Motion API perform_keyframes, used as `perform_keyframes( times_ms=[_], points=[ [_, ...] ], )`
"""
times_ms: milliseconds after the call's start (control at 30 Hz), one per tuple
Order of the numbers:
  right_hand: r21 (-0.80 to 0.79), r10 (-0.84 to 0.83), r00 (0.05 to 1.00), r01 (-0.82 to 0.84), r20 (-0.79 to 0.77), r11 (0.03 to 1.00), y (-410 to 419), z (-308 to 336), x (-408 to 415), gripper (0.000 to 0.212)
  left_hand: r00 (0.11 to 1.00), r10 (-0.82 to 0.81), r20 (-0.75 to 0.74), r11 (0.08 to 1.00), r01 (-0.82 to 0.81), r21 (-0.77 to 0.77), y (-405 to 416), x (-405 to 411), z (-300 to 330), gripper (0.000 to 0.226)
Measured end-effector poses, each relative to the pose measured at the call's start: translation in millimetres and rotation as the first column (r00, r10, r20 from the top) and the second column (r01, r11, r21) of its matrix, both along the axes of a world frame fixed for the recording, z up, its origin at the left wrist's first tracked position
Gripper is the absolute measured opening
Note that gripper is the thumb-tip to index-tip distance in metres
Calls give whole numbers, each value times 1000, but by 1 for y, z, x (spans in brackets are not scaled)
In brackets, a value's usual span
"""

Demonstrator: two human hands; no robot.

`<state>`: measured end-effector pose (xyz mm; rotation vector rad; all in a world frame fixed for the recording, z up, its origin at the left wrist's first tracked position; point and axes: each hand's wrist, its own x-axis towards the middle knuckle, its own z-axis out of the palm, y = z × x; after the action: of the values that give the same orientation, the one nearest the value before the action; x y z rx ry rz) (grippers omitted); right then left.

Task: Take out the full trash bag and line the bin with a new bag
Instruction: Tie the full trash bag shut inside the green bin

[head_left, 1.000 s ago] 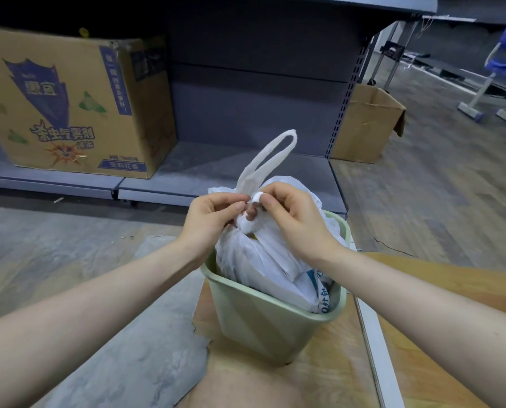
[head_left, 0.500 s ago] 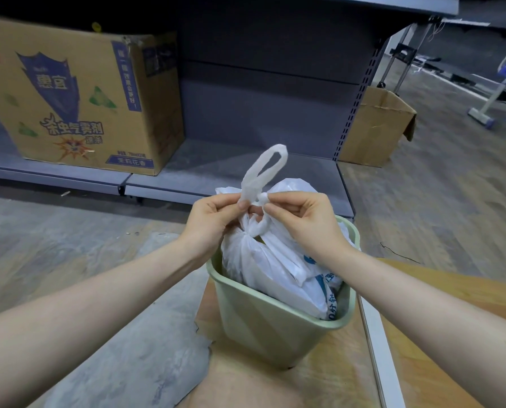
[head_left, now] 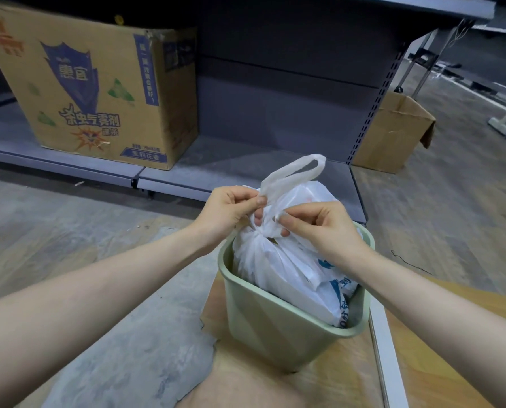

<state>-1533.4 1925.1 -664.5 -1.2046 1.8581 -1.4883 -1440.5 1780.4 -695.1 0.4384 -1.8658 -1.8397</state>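
Observation:
A full white trash bag point(head_left: 278, 269) sits in a pale green bin point(head_left: 272, 331) on the floor. The bag's neck is gathered into a knot just above the rim. One handle loop point(head_left: 293, 172) sticks up behind the knot. My left hand point(head_left: 231, 207) pinches the base of that loop on the knot's left side. My right hand point(head_left: 319, 228) pinches the other handle strip on the knot's right side. Blue print shows on the bag's lower right. I see no new bag.
A large printed cardboard box point(head_left: 98, 83) stands on the low grey shelf point(head_left: 204, 169) behind the bin. A smaller open carton point(head_left: 393, 134) sits on the floor at the right. A wooden board point(head_left: 440, 348) lies under and right of the bin.
The handle loop has tipped from upright to leaning right and looks shorter. Both hands have drawn slightly apart across the knot. The bag stays in the bin.

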Motion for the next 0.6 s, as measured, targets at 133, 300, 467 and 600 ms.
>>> perform_keyframes(
  times_ms=[133, 300, 467, 600],
  points=[
    [57, 14, 999, -12, -40, 998, 6, -5, 2, 27, 994, -101, 37, 991, 97, 89, -4, -2, 0, 21],
    [103, 8, 996, 2, -93, 995, 10, -3, 5, 22, 987, -148, 57, 975, 136, 175, -5, -4, 4, 23],
    [145, 30, 986, -6, -161, 989, 20, -3, 12, 36, 988, -144, 49, 983, 137, 126, -7, -3, 2, 16],
    [149, 33, 986, -8, -162, 989, 31, -5, 11, 28, 983, -176, 57, 981, 170, 93, -4, -3, 2, 19]
  ],
)
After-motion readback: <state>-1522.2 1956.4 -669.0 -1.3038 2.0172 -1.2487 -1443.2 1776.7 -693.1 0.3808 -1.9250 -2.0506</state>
